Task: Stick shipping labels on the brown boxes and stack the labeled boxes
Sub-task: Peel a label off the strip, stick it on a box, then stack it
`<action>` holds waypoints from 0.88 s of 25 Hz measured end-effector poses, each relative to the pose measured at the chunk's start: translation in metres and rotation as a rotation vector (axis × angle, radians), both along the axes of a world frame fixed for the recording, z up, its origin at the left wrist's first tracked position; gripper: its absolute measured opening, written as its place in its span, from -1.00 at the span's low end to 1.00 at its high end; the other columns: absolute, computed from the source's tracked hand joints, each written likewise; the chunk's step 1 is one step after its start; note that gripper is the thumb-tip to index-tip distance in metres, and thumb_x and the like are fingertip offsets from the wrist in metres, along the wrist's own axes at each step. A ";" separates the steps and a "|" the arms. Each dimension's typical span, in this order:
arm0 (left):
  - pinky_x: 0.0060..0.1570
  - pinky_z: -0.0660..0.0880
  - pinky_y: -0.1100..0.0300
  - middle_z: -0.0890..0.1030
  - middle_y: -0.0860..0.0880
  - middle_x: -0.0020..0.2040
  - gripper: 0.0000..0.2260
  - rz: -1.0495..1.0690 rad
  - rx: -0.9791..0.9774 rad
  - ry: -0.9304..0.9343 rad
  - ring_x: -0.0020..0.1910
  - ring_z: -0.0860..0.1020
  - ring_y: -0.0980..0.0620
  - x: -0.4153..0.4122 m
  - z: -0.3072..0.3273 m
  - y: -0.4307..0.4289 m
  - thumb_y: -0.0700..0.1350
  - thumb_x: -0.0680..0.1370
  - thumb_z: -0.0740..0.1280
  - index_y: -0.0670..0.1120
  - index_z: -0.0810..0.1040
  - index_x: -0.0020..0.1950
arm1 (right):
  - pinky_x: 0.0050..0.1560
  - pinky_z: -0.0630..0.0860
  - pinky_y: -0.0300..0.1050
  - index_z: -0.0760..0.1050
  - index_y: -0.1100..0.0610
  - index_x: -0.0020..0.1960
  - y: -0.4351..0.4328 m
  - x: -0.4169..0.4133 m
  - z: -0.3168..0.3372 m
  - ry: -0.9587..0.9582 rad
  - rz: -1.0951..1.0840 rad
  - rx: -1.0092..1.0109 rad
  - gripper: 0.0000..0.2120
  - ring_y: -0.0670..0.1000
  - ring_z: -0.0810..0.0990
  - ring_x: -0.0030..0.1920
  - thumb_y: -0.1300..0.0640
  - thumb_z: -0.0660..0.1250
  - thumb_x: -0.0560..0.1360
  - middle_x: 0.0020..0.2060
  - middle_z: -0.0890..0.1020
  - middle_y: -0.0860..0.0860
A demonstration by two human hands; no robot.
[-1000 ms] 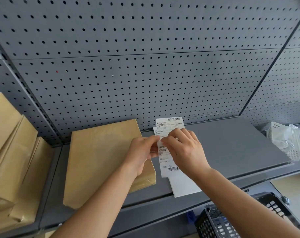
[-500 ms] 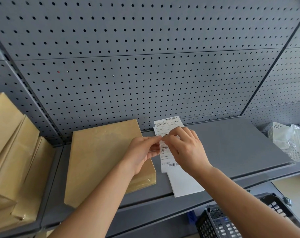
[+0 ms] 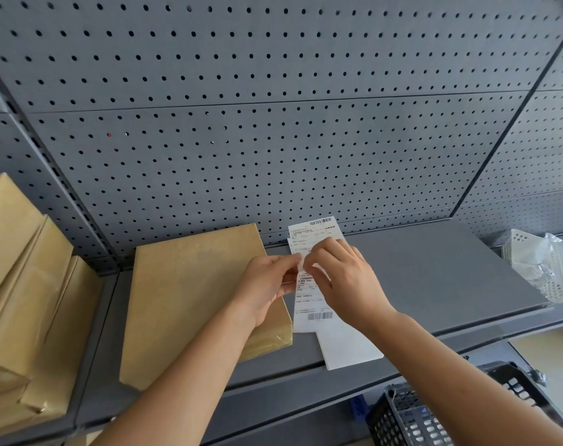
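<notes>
Both hands pinch the shipping label (image 3: 315, 233): left hand (image 3: 268, 284), right hand (image 3: 344, 278), probably separating backing. Peel slowly, keep flat, then square onto brown box (image 3: 196, 294).

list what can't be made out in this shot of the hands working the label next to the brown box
Head view:
- Middle of the shipping label: covered by the left hand and right hand.
- Label print: too small to read.
- Black basket: cut off by the bottom edge.
- Stacked boxes: cut off by the left edge.

bright, even light | soft shadows | edges bowed (wide lens) — corners slightly blurred
</notes>
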State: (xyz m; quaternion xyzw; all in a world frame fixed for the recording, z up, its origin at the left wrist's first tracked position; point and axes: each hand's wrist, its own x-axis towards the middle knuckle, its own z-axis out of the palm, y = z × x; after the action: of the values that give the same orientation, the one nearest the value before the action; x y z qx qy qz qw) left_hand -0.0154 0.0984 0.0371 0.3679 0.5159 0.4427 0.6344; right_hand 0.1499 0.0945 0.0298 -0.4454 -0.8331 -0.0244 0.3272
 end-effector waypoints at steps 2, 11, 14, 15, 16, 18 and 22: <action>-0.08 0.64 0.10 0.73 -0.08 -0.24 -0.81 0.024 -0.008 0.039 -0.27 0.69 0.03 0.002 -0.001 0.002 -0.13 0.64 0.35 -0.19 0.67 -0.09 | 0.02 0.45 -0.15 0.51 0.15 -0.03 -0.005 0.000 0.006 0.022 0.030 -0.029 -0.94 0.09 0.57 -0.06 0.21 0.27 0.58 -0.09 0.61 -0.01; 0.09 0.61 -0.01 0.77 -0.08 -0.08 -0.61 -0.130 -0.015 0.111 -0.10 0.70 -0.03 0.006 0.008 0.000 0.18 0.61 0.31 -0.12 0.72 0.08 | -0.35 0.55 0.12 0.47 0.15 0.03 -0.016 0.009 0.026 0.130 -0.017 -0.121 -0.92 0.11 0.55 -0.21 0.29 0.24 0.61 -0.09 0.63 0.01; 0.00 0.64 0.10 0.77 -0.06 -0.07 -0.65 -0.180 0.016 0.136 -0.10 0.71 0.00 0.006 0.011 -0.002 0.16 0.60 0.35 -0.10 0.72 0.07 | -0.33 0.57 0.16 0.46 0.14 0.05 -0.018 0.009 0.025 0.141 -0.009 -0.136 -0.92 0.15 0.57 -0.22 0.28 0.23 0.62 -0.08 0.64 0.01; -0.08 0.62 0.18 0.77 -0.05 -0.09 -0.70 -0.181 0.028 0.160 -0.12 0.71 0.03 0.006 0.011 -0.003 0.11 0.60 0.37 -0.11 0.72 0.05 | -0.32 0.58 0.16 0.46 0.14 0.05 -0.019 0.010 0.025 0.150 -0.009 -0.140 -0.92 0.16 0.59 -0.20 0.27 0.23 0.62 -0.07 0.65 0.01; -0.16 0.59 0.26 0.76 -0.03 -0.12 -0.74 -0.175 0.037 0.184 -0.15 0.70 0.06 0.007 0.011 -0.005 0.06 0.61 0.37 -0.12 0.72 0.02 | -0.30 0.59 0.16 0.46 0.14 0.05 -0.021 0.010 0.026 0.158 -0.010 -0.144 -0.93 0.17 0.59 -0.19 0.27 0.23 0.62 -0.06 0.65 0.01; -0.30 0.54 0.33 0.75 0.00 -0.20 -0.77 -0.148 0.044 0.205 -0.24 0.68 0.09 0.008 0.011 -0.008 0.00 0.62 0.37 -0.14 0.71 -0.02 | -0.26 0.59 0.15 0.47 0.16 0.06 -0.025 0.011 0.029 0.176 -0.007 -0.149 -0.93 0.18 0.60 -0.17 0.24 0.22 0.62 -0.05 0.66 0.02; -0.38 0.55 0.21 0.74 -0.08 -0.25 -0.79 -0.115 0.013 0.169 -0.35 0.68 -0.01 0.007 0.013 -0.009 -0.04 0.60 0.40 -0.20 0.67 -0.02 | -0.20 0.58 0.10 0.48 0.14 0.07 -0.036 0.017 0.042 0.237 0.022 -0.155 -0.90 0.13 0.61 -0.12 0.20 0.20 0.62 -0.02 0.66 -0.01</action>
State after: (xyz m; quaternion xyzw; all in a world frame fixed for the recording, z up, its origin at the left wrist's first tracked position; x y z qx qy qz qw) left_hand -0.0082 0.0889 0.0504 0.4370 0.5425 0.3765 0.6107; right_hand 0.1667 0.0581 0.0715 -0.4600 -0.7929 0.0964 0.3879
